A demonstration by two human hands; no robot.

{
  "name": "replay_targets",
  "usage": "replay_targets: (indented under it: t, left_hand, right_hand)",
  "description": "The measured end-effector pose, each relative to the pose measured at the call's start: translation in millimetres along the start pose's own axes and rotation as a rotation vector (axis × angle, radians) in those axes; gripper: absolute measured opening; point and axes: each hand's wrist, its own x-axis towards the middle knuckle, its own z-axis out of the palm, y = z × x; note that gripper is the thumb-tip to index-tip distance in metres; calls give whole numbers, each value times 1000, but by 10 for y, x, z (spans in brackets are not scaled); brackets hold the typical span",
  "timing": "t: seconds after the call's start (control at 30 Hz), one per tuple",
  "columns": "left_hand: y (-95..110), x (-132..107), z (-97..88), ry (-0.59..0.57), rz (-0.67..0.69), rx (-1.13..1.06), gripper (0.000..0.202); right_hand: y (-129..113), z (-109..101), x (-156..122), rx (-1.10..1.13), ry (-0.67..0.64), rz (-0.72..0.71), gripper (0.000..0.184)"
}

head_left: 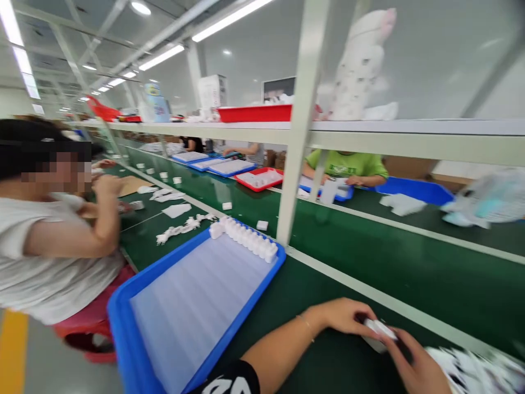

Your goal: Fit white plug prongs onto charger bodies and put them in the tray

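At the lower right, over the dark green table [328, 268], my left hand [348, 317] and my right hand [416, 358] come together at a small white plastic piece [381, 328]. Fingers of both hands close on it from either side, and blur hides its exact kind. Just right of my right hand lies a heap of white parts [476, 369], partly cut off by the frame. To the left of my forearm rests a blue tray [117, 314] with a pale liner. Small white pieces [250, 239] stand in a row along its far end.
A pale post [301, 131] rises beyond the tray and carries a shelf [410, 137]. Single white pieces [262, 225] lie on the green strip behind the tray. At left a co-worker [61, 235] sits on a red stool; someone in green [348, 167] works across.
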Motion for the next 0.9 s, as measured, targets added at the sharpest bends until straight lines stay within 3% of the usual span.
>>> replay_targets:
  t: [0.2, 0.37, 0.57, 0.77, 0.9]
  left_hand:
    - [57, -92, -49, 4, 101, 10, 28]
    - [89, -78, -42, -85, 35, -108, 29]
    - [107, -41, -45, -78, 22, -55, 25]
    - [150, -34, -93, -162, 90, -290, 27]
    - [133, -18, -125, -174, 85, -171, 26]
  right_hand:
    - [-187, 18, -4, 90, 11, 19, 30]
    - [-351, -20, -34, 105, 59, 6, 24]
    - [-384, -39, -24, 76, 77, 37, 20]
    - [-415, -32, -57, 37, 89, 114, 16]
    - [-484, -31, -64, -56, 165, 65, 14]
